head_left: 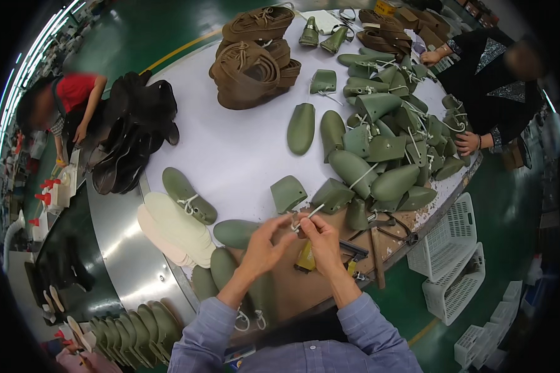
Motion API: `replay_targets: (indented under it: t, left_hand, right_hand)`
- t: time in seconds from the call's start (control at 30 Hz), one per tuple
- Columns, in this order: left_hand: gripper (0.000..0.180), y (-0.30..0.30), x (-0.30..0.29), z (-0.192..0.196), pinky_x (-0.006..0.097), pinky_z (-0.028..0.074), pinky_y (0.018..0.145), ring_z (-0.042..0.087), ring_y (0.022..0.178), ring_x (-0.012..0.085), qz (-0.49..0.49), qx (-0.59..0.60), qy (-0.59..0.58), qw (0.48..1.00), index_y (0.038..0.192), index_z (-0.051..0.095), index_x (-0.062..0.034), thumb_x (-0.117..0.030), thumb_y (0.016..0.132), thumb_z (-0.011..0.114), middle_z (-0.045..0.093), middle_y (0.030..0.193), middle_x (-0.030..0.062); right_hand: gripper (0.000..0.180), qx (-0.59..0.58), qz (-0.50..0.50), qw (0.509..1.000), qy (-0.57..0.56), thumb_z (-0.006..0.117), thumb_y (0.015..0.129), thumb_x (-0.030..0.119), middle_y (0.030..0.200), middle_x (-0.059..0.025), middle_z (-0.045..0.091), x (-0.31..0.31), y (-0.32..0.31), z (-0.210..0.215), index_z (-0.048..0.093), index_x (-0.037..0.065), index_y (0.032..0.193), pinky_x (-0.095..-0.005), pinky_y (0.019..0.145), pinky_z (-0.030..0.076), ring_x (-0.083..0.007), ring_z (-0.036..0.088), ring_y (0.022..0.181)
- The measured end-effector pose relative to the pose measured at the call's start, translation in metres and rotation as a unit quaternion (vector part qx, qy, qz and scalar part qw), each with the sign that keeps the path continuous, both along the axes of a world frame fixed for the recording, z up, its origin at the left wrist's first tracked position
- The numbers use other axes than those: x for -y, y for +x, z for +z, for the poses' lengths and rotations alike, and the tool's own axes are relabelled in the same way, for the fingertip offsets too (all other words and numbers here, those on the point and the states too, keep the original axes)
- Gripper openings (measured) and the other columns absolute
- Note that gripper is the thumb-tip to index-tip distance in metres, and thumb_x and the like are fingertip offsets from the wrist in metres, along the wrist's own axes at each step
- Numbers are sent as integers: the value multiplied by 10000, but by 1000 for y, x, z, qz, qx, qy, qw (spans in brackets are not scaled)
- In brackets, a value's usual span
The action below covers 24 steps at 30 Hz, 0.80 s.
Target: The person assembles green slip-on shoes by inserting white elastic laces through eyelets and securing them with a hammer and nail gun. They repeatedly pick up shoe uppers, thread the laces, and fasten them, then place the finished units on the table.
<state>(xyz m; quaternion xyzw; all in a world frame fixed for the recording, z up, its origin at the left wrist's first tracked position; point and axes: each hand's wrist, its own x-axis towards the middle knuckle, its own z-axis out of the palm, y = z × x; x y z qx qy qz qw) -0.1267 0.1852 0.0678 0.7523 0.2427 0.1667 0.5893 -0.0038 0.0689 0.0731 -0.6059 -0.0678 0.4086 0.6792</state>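
Note:
My left hand (266, 247) and my right hand (322, 244) meet over the near side of the table. Both pinch a white cord (316, 210) between their fingertips; its short end shows as a small loop or knot. The cord runs up from my fingers toward a green shoe last (333, 196) in front of them. Just beyond my left hand lies another green last piece (287, 194). A green last lying on its side (235, 234) touches the area beside my left fingers. Below my right hand rests a yellow and black tool (306, 256).
A pile of green lasts (386, 149) covers the right side. Brown shoe uppers (246, 74) stand at the back, black ones (130, 130) at the left. Pale insoles (175, 230), a wooden handle (378, 258) and white crates (445, 242) are nearby. One person works at each side.

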Motion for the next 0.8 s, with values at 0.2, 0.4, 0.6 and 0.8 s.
replay_targets:
  t: [0.2, 0.4, 0.6, 0.8]
  left_hand:
    - [367, -12, 37, 19, 361, 543, 920, 685, 1050, 229, 64, 49, 100, 992, 1191, 717, -37, -124, 851, 827, 713, 1148, 128]
    - [318, -51, 82, 48, 319, 560, 751, 690, 803, 172, 49, -105, -39, 992, 1150, 723, -3, -116, 867, 815, 740, 916, 110]
    - [243, -112, 158, 27, 338, 545, 694, 693, 757, 214, 47, -170, -6, 984, 1092, 740, -15, -153, 896, 777, 723, 858, 138]
    - [171, -134, 198, 0, 446, 535, 703, 682, 772, 357, 86, -211, 56, 972, 968, 697, -33, -185, 907, 746, 708, 865, 160]
  right_hand:
    - [261, 21, 44, 998, 26, 642, 1020, 140, 1055, -35, 735, 31, -14, 22, 683, -13, 1227, -277, 867, 535, -98, 656, 955]
    - [247, -16, 114, 993, 9, 634, 1019, 137, 1058, -49, 738, 83, -37, 24, 694, -29, 1192, -287, 931, 515, -112, 650, 1009]
    - [265, 0, 240, 966, -95, 623, 1027, 185, 1069, -66, 741, 150, -85, 5, 714, -12, 1179, -295, 923, 519, -123, 660, 1023]
    - [294, 173, 176, 959, -140, 661, 989, 218, 1069, -162, 729, 192, -85, -15, 705, -13, 1166, -339, 893, 526, -255, 693, 1004]
